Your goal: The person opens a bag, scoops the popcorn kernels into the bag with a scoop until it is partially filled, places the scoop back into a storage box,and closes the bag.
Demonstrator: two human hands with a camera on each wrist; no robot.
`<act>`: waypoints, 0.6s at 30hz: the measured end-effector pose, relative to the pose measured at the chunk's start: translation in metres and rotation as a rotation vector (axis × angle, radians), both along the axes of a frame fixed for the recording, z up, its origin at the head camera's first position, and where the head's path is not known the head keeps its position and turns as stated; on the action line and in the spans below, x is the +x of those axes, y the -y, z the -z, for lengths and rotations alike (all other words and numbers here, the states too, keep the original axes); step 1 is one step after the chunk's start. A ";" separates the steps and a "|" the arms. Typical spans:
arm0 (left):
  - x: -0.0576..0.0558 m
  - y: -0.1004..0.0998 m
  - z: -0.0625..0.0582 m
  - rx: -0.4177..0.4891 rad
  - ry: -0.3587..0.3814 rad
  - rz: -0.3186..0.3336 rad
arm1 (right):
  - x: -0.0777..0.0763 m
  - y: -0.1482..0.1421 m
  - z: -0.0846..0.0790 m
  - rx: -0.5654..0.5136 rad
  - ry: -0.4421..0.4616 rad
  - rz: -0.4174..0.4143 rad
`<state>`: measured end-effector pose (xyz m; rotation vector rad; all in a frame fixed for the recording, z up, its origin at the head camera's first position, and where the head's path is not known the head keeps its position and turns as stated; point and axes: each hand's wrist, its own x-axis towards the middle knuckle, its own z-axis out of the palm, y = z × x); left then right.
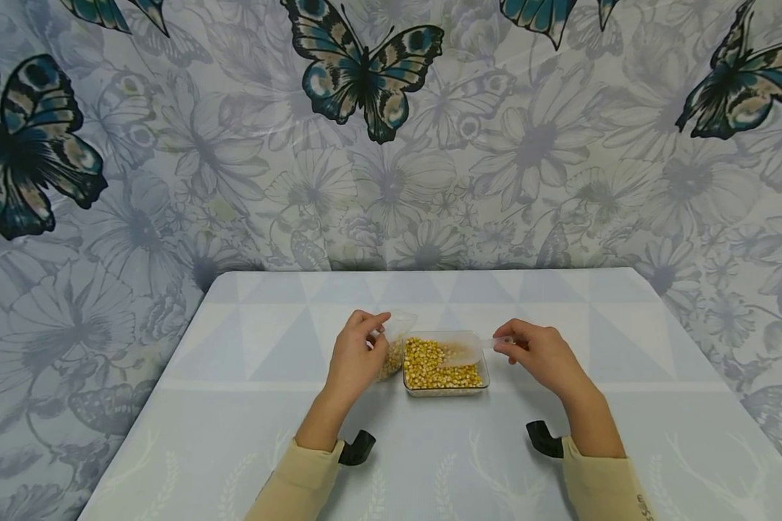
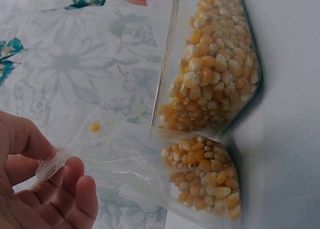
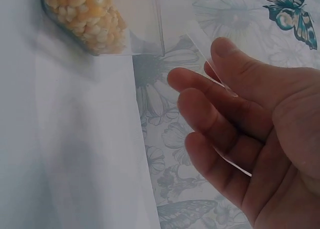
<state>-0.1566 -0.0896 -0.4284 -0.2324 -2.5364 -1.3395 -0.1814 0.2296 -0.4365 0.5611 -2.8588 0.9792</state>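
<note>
A clear rectangular container [image 1: 423,373] full of yellow corn kernels [image 2: 215,64] stands on the table. Against its left side leans a clear plastic bag [image 2: 125,164] with more kernels in its bottom. My left hand [image 1: 358,354] pinches the bag's upper edge between thumb and fingers. One loose kernel [image 2: 95,126] shows high up in the bag. On the other side, my right hand [image 1: 537,354] pinches the handle of a translucent plastic scoop [image 1: 463,353], whose bowl lies over the kernels at the container's right. In the right wrist view, only the scoop's handle [image 3: 202,49] shows plainly.
The white and pale-blue patterned table [image 1: 234,434] stretches around the container, its back edge against a butterfly-and-flower wall covering [image 1: 391,202]. A black curved piece [image 1: 358,449] sticks out at the left sleeve, and a similar black piece [image 1: 544,439] at the right.
</note>
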 end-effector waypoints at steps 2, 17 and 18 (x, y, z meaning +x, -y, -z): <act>0.000 0.000 0.000 0.003 0.002 0.005 | 0.000 0.000 0.000 0.007 0.026 -0.001; 0.001 -0.001 -0.002 -0.002 0.014 0.007 | 0.000 0.003 -0.001 0.040 0.105 -0.015; 0.001 -0.001 -0.001 -0.001 0.014 0.008 | 0.000 0.003 -0.002 0.043 0.107 -0.014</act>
